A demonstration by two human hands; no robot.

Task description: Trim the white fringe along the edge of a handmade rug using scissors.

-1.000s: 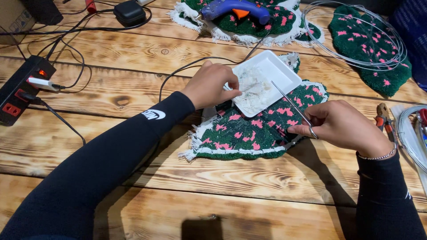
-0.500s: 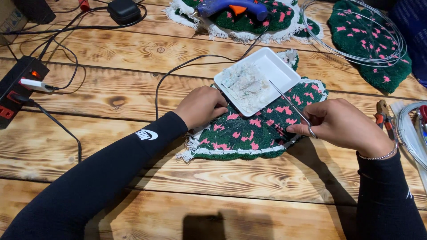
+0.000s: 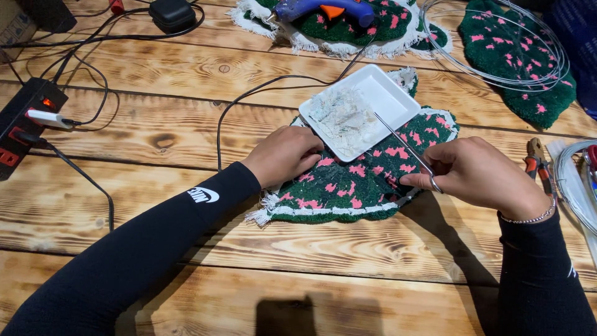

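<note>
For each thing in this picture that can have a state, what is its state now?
left hand: closed loosely, resting on the green rug piece
right hand: pinching a thin metal tool
green rug piece: lying flat on the wooden table
white tray: upright, holding pale scraps
glue gun: lying on another rug piece
power strip: switch lit, plugs inserted
pliers: lying unused

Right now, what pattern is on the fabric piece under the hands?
The fabric piece is dark green with pink flecks and a white fringed edge, seen in the head view.
</note>
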